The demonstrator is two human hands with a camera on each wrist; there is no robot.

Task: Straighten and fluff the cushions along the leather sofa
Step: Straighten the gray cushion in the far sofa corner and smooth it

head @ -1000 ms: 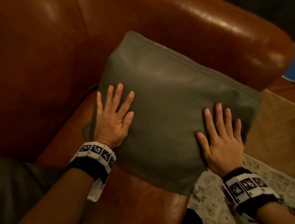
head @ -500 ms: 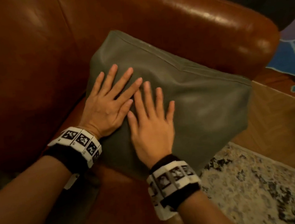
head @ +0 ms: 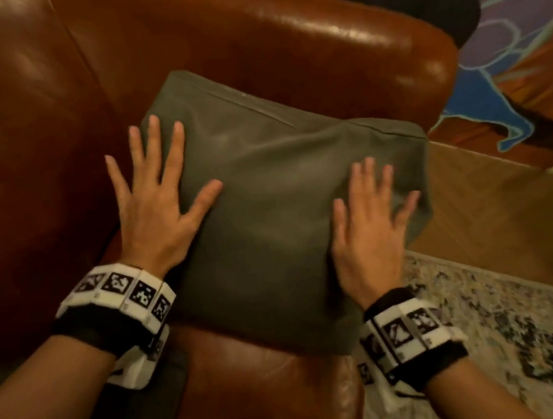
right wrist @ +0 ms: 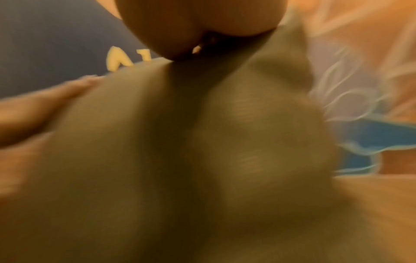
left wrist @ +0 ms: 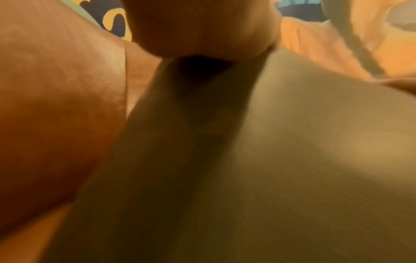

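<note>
Smoothing is the step in hand: an olive cushion (head: 268,210) lies in the sofa's (head: 248,33) end corner, propped against the armrest (head: 370,50) and backrest, its lower edge overhanging the seat's front edge. The left hand (head: 158,209) lies flat with fingers spread on the cushion's left edge; the right hand (head: 367,230) presses flat, fingers splayed, near its right edge, denting the cover. Next, I judge, comes plumping from both sides and squaring it upright. No containers show.

A grey-green cushion (head: 268,210), creased across its face, lies tilted on the brown leather sofa (head: 283,36) against its armrest.
</note>
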